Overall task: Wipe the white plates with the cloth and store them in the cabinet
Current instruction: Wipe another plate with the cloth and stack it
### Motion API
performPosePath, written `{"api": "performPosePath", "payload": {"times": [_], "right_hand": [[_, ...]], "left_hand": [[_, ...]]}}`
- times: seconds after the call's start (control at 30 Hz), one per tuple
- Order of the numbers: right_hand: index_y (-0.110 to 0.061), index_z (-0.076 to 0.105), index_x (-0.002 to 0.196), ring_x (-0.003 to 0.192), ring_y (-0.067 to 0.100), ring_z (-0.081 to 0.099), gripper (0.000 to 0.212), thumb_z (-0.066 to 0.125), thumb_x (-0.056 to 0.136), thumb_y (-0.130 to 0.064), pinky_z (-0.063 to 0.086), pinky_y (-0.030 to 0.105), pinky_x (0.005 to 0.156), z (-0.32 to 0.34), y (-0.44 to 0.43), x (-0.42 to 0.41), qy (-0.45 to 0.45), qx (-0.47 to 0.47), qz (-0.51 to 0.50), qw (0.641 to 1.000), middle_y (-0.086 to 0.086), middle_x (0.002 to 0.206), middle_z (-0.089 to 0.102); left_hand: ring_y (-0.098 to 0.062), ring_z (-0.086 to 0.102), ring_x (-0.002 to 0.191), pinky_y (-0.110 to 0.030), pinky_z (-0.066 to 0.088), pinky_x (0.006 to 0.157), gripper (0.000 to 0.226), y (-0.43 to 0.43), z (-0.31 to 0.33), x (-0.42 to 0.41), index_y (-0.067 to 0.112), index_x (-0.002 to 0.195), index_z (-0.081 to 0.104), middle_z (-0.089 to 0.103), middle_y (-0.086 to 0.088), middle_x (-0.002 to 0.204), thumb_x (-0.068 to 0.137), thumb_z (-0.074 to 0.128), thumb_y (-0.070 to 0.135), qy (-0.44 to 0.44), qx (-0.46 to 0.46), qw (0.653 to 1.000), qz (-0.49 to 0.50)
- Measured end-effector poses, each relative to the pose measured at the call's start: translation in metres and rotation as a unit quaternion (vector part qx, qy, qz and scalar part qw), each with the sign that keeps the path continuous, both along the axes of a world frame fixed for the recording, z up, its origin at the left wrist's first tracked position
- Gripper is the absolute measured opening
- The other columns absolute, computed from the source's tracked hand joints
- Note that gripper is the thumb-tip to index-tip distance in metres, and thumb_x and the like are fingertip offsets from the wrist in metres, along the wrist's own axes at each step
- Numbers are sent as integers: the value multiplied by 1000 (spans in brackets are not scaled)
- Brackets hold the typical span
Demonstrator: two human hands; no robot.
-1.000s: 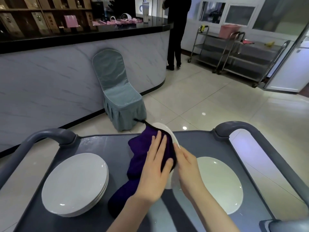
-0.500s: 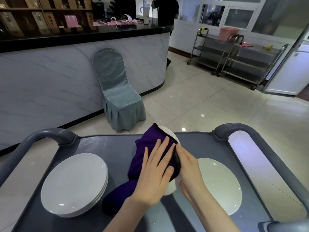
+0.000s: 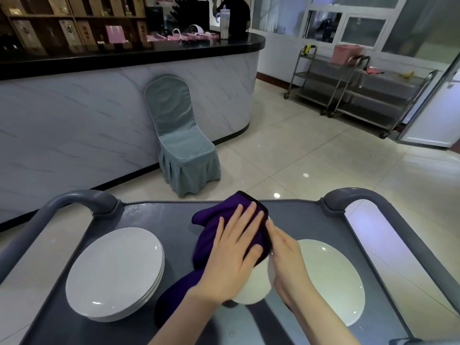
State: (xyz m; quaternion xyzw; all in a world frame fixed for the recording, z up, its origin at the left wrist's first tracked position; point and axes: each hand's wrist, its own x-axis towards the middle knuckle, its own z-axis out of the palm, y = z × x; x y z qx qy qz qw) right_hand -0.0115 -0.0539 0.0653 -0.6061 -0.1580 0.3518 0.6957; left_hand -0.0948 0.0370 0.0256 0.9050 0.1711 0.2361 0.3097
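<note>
At lower centre of the frame, over the grey cart (image 3: 154, 220), a white plate (image 3: 254, 287) is held tilted on edge between both hands. The left hand (image 3: 231, 255) lies flat, fingers straight and spread, pressing the purple cloth (image 3: 211, 240) against the plate's face; the cloth's tail trails down to the cart top. The right hand (image 3: 286, 260) grips the plate's right rim, its fingers mostly hidden behind. A stack of white plates (image 3: 114, 275) sits at lower left, and a single plate (image 3: 331, 282) lies flat at lower right. Beyond the cart, a covered chair (image 3: 181, 145) stands against a marble-fronted counter (image 3: 74, 115).
</note>
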Motion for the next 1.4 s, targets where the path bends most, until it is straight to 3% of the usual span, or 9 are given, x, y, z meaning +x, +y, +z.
{"api": "performPosePath", "payload": {"times": [0.2, 0.33, 0.47, 0.63, 0.9, 1.1, 1.2, 1.3, 1.4], "right_hand": [[-4, 74, 105, 94, 29, 71, 38, 53, 98, -36, 52, 42, 89, 10, -18, 29, 32, -40, -7, 999, 20, 105, 74], [-6, 70, 116, 104, 33, 70, 43, 49, 100, -39, 52, 46, 94, 11, -31, 52, 90, -46, 22, 995, 17, 112, 73], [-1, 67, 121, 108, 33, 69, 40, 52, 97, -30, 54, 40, 89, 2, -24, 44, 104, -41, 62, 992, 19, 115, 72], [-4, 71, 117, 106, 29, 70, 37, 48, 102, -29, 53, 39, 89, 3, -17, 38, 78, -53, 80, 992, 16, 113, 73], [-6, 70, 116, 99, 29, 72, 40, 50, 99, -36, 53, 41, 83, 10, -23, 60, 82, -55, 19, 995, 15, 110, 74], [-2, 71, 112, 96, 30, 72, 36, 50, 101, -30, 55, 38, 83, 10, -12, 46, 81, -75, 70, 991, 18, 106, 74], [-3, 73, 108, 95, 30, 73, 36, 52, 101, -31, 55, 40, 84, 14, -8, 51, 75, -80, 44, 993, 18, 105, 75], [-5, 70, 113, 99, 29, 72, 36, 54, 100, -35, 53, 44, 92, 14, -2, 55, 119, -42, -40, 991, 13, 107, 75], [-7, 67, 117, 93, 22, 74, 35, 55, 100, -36, 55, 39, 82, 15, 11, 49, 184, 17, -127, 975, 6, 104, 77]], "left_hand": [[7, 7, 146, -37, 13, 124, 62, 41, -14, -15, 52, 146, 11, 12, 28, 159, 103, 41, 18, -36, -151, 987, 34], [4, -5, 147, -29, 4, 123, 65, 25, -27, -40, 42, 150, 10, 0, 32, 159, 103, 43, 13, 3, -108, 994, 1], [0, -9, 149, -24, -5, 121, 62, 24, -11, -20, 34, 154, 12, -1, 29, 160, 103, 42, 17, 32, 13, 999, -42], [2, -5, 148, -27, 0, 122, 58, 36, 3, -5, 35, 155, 16, 4, 27, 160, 104, 39, 24, 51, 78, 994, -61], [3, -1, 148, -41, 11, 124, 64, 23, -40, -39, 41, 151, 11, 4, 29, 160, 102, 40, 14, -11, -140, 990, 27], [1, -4, 149, -25, -1, 122, 59, 43, -2, -13, 30, 155, 16, 6, 23, 161, 102, 36, 19, 19, 56, 998, -9], [0, -2, 149, -22, -1, 121, 61, 42, -10, -18, 29, 155, 15, 5, 23, 162, 101, 40, 17, 5, 37, 999, -15], [-3, 3, 150, -19, 3, 121, 61, 22, -40, -30, 32, 153, 16, 4, 28, 160, 98, 39, 18, -50, -73, 995, 46], [-11, 6, 151, -19, 6, 120, 68, -15, -71, -30, 33, 154, 9, 4, 20, 163, 96, 41, 15, -77, -103, 988, 84]]}}
